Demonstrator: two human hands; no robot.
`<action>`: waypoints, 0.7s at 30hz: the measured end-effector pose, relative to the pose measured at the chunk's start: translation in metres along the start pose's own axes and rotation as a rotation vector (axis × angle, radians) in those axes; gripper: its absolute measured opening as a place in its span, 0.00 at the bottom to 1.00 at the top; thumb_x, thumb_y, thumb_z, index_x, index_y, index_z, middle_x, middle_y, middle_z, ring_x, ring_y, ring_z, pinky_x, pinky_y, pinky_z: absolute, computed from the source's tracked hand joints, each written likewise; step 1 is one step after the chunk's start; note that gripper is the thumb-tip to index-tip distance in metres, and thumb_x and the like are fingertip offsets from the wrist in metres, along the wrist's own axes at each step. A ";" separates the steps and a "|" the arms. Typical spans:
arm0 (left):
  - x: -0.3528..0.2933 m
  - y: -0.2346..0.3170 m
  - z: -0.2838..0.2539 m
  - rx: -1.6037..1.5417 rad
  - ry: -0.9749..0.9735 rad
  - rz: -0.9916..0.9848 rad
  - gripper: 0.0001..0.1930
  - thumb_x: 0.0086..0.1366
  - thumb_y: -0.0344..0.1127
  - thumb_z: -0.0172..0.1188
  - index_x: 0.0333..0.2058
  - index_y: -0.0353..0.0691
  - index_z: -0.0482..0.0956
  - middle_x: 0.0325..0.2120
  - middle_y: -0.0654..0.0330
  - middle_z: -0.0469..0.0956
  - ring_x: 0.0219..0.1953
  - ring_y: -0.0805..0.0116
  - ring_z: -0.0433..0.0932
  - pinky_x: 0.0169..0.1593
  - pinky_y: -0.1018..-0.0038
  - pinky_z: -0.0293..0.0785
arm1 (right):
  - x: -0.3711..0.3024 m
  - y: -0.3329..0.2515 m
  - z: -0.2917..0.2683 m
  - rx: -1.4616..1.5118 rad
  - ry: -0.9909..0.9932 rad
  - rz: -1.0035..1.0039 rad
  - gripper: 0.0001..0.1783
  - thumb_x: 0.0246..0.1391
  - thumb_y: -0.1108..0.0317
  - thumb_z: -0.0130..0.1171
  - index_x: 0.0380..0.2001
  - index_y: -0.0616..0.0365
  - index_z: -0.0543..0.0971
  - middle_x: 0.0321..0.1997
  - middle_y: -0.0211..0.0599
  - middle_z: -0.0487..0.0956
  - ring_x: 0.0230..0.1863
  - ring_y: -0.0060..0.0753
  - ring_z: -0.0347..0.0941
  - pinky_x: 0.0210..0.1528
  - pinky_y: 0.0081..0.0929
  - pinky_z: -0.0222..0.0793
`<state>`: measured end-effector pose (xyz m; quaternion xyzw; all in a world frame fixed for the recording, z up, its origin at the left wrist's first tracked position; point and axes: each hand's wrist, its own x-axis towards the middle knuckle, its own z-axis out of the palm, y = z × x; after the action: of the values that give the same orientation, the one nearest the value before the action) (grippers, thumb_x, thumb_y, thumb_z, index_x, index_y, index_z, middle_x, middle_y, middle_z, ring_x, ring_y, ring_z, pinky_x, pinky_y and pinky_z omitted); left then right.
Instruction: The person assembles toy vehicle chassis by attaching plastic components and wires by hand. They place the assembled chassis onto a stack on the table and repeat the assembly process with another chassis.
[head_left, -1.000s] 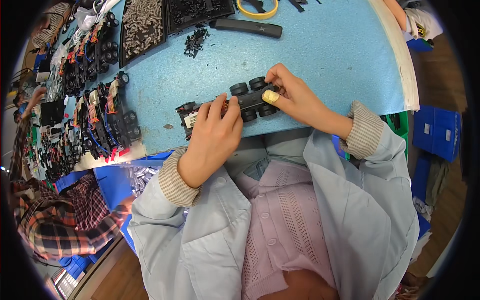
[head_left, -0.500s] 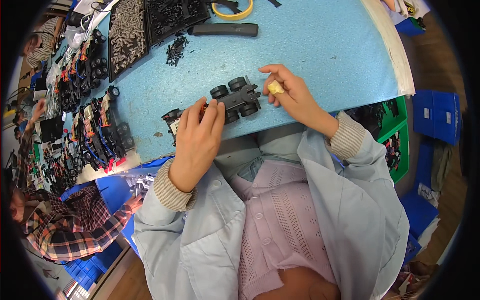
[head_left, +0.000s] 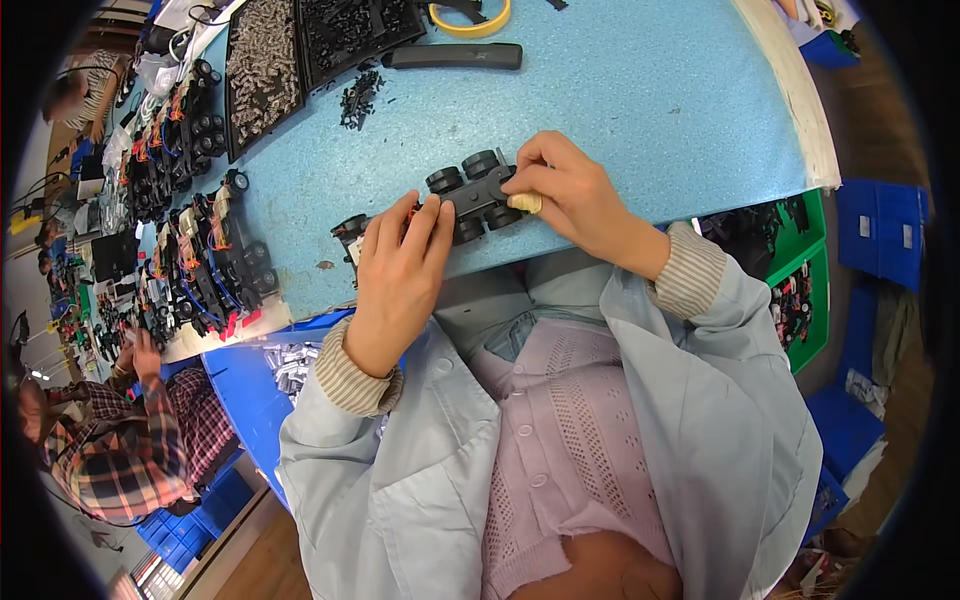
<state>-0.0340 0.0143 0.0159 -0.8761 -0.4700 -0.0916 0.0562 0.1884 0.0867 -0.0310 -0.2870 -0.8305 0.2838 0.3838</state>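
Note:
A black toy truck chassis (head_left: 478,194) with fat black wheels lies on the blue tabletop, wheels to either side. My left hand (head_left: 398,275) is closed over its left part, fingers across it, hiding the middle; a pale piece and a wheel show past the fingers. At the chassis's right end, my right hand (head_left: 578,195) has thumb and forefinger pinched together. Whatever they pinch is too small or hidden to make out. A yellow wrap (head_left: 526,203) covers my right thumb.
Beyond lie a tray of small silvery parts (head_left: 263,70), a tray of black parts (head_left: 350,35), a loose black heap (head_left: 360,97), a black bar (head_left: 455,56) and a yellow ring (head_left: 472,22). Wired chassis (head_left: 205,265) line the left; a green bin (head_left: 815,300) stands right. A plaid-sleeved co-worker (head_left: 130,440) sits left.
My right hand has moved left onto the chassis's end, and its spread fingers have closed into a pinch. My left hand stays on the chassis. The co-worker's arm has lifted from the blue bin.

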 end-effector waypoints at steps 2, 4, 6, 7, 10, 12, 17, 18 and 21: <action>-0.001 0.001 0.001 -0.001 0.005 -0.004 0.23 0.50 0.25 0.54 0.48 0.29 0.73 0.45 0.51 0.72 0.49 0.53 0.71 0.49 0.62 0.69 | -0.002 0.000 0.001 0.128 -0.001 0.101 0.07 0.50 0.76 0.59 0.35 0.59 0.77 0.35 0.32 0.69 0.37 0.22 0.67 0.35 0.20 0.64; -0.002 0.001 0.002 -0.014 0.011 -0.023 0.23 0.49 0.25 0.54 0.47 0.29 0.73 0.45 0.52 0.72 0.49 0.53 0.71 0.50 0.63 0.69 | -0.005 0.000 0.001 0.384 -0.002 0.302 0.06 0.51 0.76 0.58 0.34 0.60 0.76 0.35 0.31 0.69 0.37 0.22 0.66 0.36 0.18 0.63; -0.004 0.001 0.002 -0.022 0.015 -0.033 0.23 0.49 0.24 0.54 0.47 0.29 0.73 0.45 0.52 0.72 0.49 0.53 0.71 0.50 0.63 0.69 | -0.009 0.004 -0.004 0.414 0.060 0.322 0.05 0.51 0.76 0.58 0.34 0.61 0.75 0.34 0.31 0.69 0.36 0.22 0.65 0.36 0.17 0.62; -0.004 0.001 0.002 -0.016 0.019 -0.029 0.23 0.49 0.24 0.54 0.47 0.29 0.73 0.45 0.52 0.72 0.49 0.53 0.71 0.50 0.63 0.69 | -0.012 0.007 -0.008 0.443 0.124 0.342 0.05 0.51 0.76 0.58 0.33 0.61 0.75 0.34 0.30 0.68 0.36 0.22 0.65 0.37 0.17 0.61; -0.003 0.001 0.003 -0.009 0.029 -0.022 0.23 0.49 0.24 0.54 0.48 0.30 0.73 0.45 0.52 0.73 0.49 0.54 0.71 0.50 0.63 0.68 | -0.021 0.017 -0.021 0.444 0.183 0.397 0.05 0.52 0.76 0.57 0.34 0.62 0.75 0.34 0.30 0.68 0.36 0.21 0.65 0.39 0.17 0.61; -0.002 -0.001 0.004 -0.029 0.011 -0.018 0.24 0.49 0.25 0.54 0.49 0.31 0.72 0.45 0.53 0.73 0.49 0.54 0.71 0.50 0.63 0.68 | -0.025 0.023 -0.027 0.394 0.177 0.459 0.07 0.53 0.76 0.55 0.36 0.63 0.75 0.34 0.30 0.68 0.37 0.21 0.64 0.41 0.17 0.61; -0.001 0.001 -0.004 -0.062 0.047 -0.078 0.22 0.51 0.24 0.54 0.47 0.34 0.74 0.44 0.54 0.74 0.50 0.55 0.71 0.50 0.63 0.69 | -0.007 0.009 -0.029 0.355 -0.003 0.367 0.13 0.55 0.75 0.51 0.45 0.62 0.74 0.40 0.35 0.72 0.45 0.26 0.68 0.47 0.22 0.63; -0.001 0.000 -0.004 -0.050 0.050 -0.093 0.22 0.51 0.24 0.54 0.47 0.34 0.74 0.44 0.54 0.74 0.50 0.55 0.71 0.50 0.63 0.69 | -0.004 0.006 -0.029 0.265 -0.043 0.303 0.15 0.56 0.74 0.50 0.47 0.61 0.73 0.44 0.36 0.72 0.48 0.28 0.67 0.49 0.24 0.63; -0.008 -0.010 -0.007 -0.189 0.031 0.172 0.21 0.51 0.30 0.53 0.47 0.36 0.72 0.43 0.57 0.72 0.49 0.58 0.71 0.53 0.64 0.68 | 0.026 -0.008 -0.021 0.139 -0.174 0.046 0.19 0.57 0.73 0.47 0.52 0.59 0.72 0.50 0.40 0.73 0.55 0.33 0.66 0.54 0.28 0.63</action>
<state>-0.0470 0.0120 0.0208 -0.9130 -0.3816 -0.1440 -0.0115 0.1888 0.1046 -0.0016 -0.2529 -0.8322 0.3733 0.3226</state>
